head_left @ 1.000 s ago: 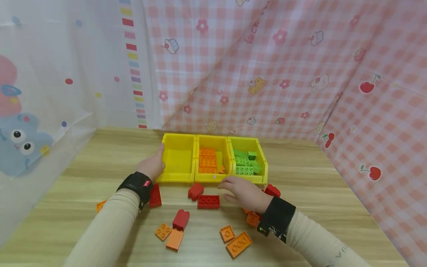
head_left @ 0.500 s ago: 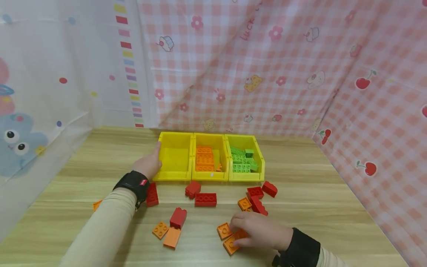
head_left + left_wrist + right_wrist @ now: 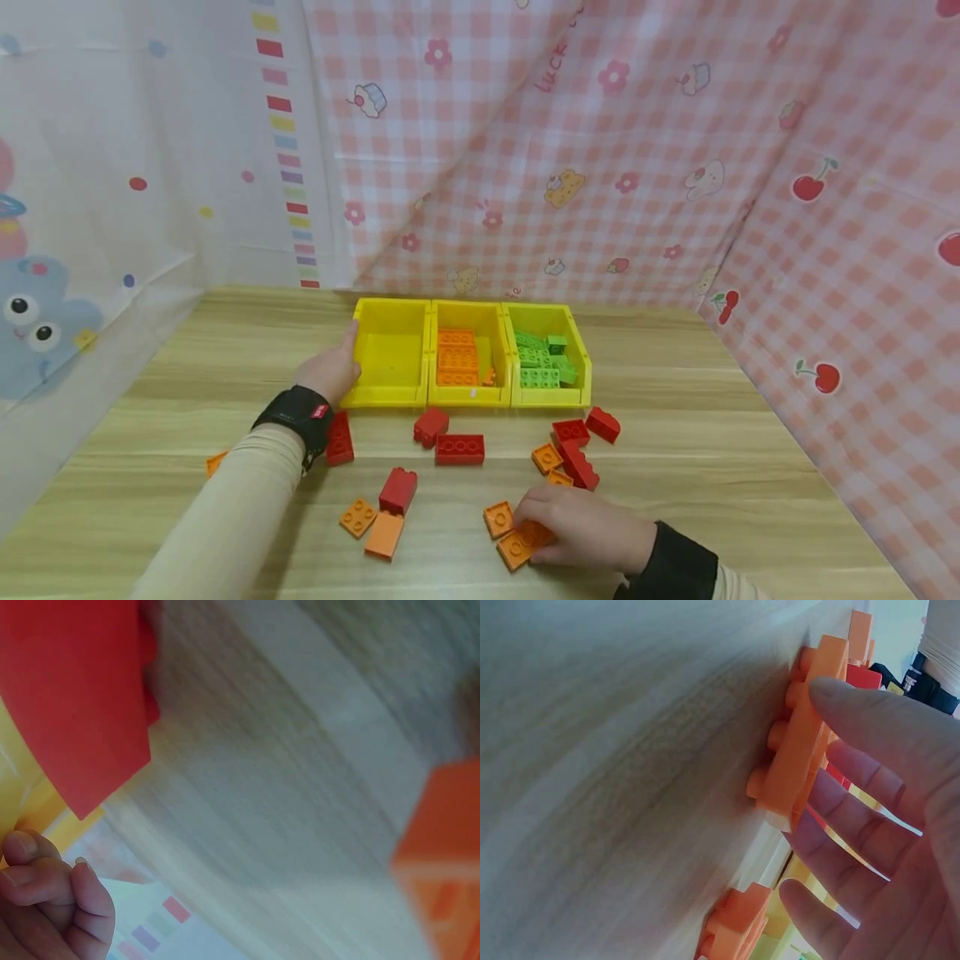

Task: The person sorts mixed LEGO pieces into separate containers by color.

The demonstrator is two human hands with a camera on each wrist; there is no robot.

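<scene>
My left hand [image 3: 328,372] is at the left side of the leftmost yellow bin [image 3: 390,396], its index finger along the bin's wall. In the left wrist view, other fingers [image 3: 45,881] are curled against the yellow plastic. Down at the front of the table, my right hand [image 3: 581,523] pinches a long orange toy building brick [image 3: 806,739], thumb on one long side and fingers on the other. It lies studs down on the wood. A small square orange brick [image 3: 498,519] lies right beside it.
The middle bin [image 3: 471,397] holds orange bricks [image 3: 457,360], the right bin [image 3: 551,398] green bricks [image 3: 540,377]. Several red bricks [image 3: 460,450] lie before them. Orange bricks [image 3: 384,535] lie front left, and more [image 3: 547,457] beside red ones at the right. Printed cloth [image 3: 487,150] hangs behind.
My right hand has moved from before the bins down toward the front and taken hold of the long orange brick. My left hand stays at the left bin. The view has shifted slightly.
</scene>
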